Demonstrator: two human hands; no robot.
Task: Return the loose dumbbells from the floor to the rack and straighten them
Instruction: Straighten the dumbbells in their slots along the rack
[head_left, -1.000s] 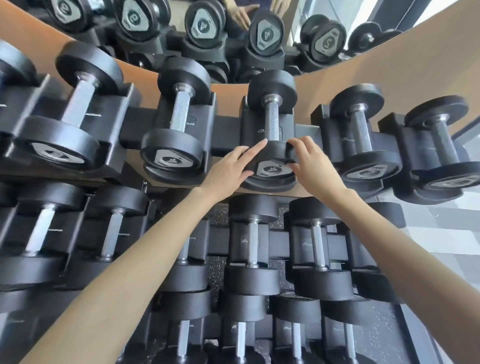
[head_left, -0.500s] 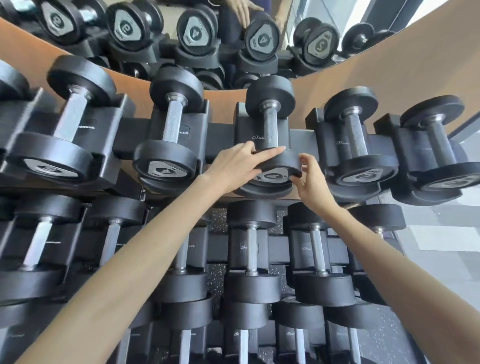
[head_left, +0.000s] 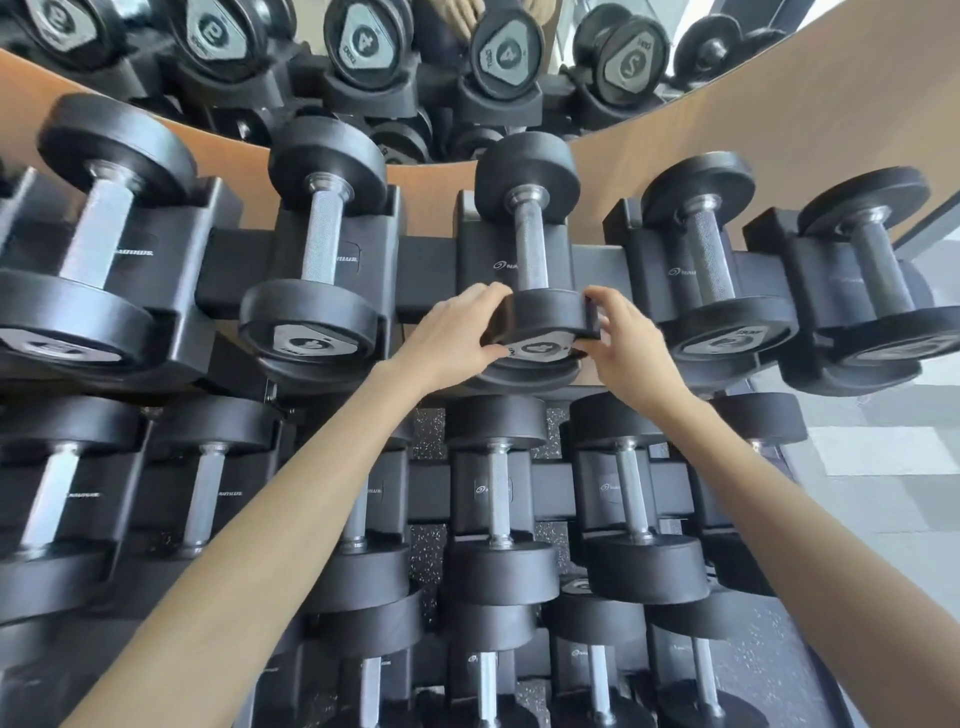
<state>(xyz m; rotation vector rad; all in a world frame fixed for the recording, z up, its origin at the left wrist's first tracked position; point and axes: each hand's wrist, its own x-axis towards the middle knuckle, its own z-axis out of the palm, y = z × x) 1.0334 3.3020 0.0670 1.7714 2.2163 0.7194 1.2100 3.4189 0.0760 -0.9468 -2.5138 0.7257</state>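
Note:
A small black dumbbell (head_left: 531, 244) with a knurled steel handle lies in the middle cradle of the top tier of the black rack (head_left: 431, 280). Its near head carries a grey label plate. My left hand (head_left: 457, 332) grips the left side of that near head, fingers curled over the top and thumb under. My right hand (head_left: 623, 338) grips the right side of the same head. Several other black dumbbells fill the cradles to either side and on the two lower tiers.
A mirror (head_left: 415, 62) behind the rack reflects the dumbbell ends above a brown curved panel (head_left: 779, 119). Speckled dark rubber floor (head_left: 426, 551) shows between the rack tiers. Grey floor tiles (head_left: 883, 467) lie to the right of the rack.
Both hands have shifted from resting on top of the near head to gripping its two sides. The view has moved closer to the rack.

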